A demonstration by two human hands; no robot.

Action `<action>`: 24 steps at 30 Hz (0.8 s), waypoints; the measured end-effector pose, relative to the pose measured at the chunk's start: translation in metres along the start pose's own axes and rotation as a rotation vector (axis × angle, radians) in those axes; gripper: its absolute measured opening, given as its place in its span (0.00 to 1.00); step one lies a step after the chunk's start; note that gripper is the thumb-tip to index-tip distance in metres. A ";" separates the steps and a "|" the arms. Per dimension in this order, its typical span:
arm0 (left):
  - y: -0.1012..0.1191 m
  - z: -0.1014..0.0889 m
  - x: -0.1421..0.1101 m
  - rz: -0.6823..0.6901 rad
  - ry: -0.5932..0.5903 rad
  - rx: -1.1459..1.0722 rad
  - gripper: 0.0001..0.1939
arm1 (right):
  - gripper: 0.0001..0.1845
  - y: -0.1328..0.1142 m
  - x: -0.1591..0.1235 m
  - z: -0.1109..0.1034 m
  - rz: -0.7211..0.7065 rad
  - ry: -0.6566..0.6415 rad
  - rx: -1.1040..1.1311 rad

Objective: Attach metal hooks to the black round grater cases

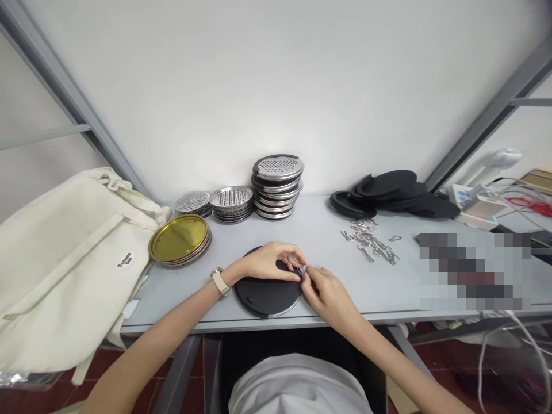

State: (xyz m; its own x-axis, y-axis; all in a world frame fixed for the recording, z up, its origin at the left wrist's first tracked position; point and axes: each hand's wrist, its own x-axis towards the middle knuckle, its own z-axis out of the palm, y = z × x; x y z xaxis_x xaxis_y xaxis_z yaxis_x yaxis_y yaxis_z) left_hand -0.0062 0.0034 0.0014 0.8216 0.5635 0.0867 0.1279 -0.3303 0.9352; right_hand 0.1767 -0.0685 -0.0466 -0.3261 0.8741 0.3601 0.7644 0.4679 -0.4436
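A black round disc point(267, 296) with a silver stretch of rim lies flat near the table's front edge. My left hand point(273, 261) rests over its far right part, thumb and fingers curled in a pinch at the rim. My right hand point(328, 290) meets it there, thumb and forefinger closed on a small metal clip point(301, 270), mostly covered by the fingertips. Loose metal snap clips point(373, 241) lie scattered to the right. Behind the disc stands a tall stack of round graters point(280, 169) with black edges.
Lower stacks of grater plates point(232, 198) and gold-coloured round lids point(179, 238) stand at left, beside a cream bag point(73, 259). Black oval pieces point(388, 190) are heaped at the back right. A power strip with cables point(476, 210) sits at far right.
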 end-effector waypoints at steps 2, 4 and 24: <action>0.000 0.000 0.000 -0.005 0.000 0.001 0.16 | 0.12 0.000 0.000 -0.001 -0.004 -0.008 -0.001; 0.000 0.000 0.000 -0.008 -0.003 0.000 0.16 | 0.13 -0.001 0.000 -0.001 -0.002 -0.009 0.004; -0.001 0.000 0.000 0.050 0.006 0.090 0.15 | 0.10 -0.002 0.000 0.000 -0.002 0.061 -0.010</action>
State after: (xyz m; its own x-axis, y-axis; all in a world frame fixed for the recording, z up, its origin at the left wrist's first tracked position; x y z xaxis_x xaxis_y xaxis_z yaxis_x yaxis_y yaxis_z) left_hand -0.0067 0.0038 0.0001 0.8246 0.5493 0.1351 0.1365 -0.4250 0.8948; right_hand 0.1752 -0.0697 -0.0452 -0.2938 0.8632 0.4106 0.7694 0.4684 -0.4342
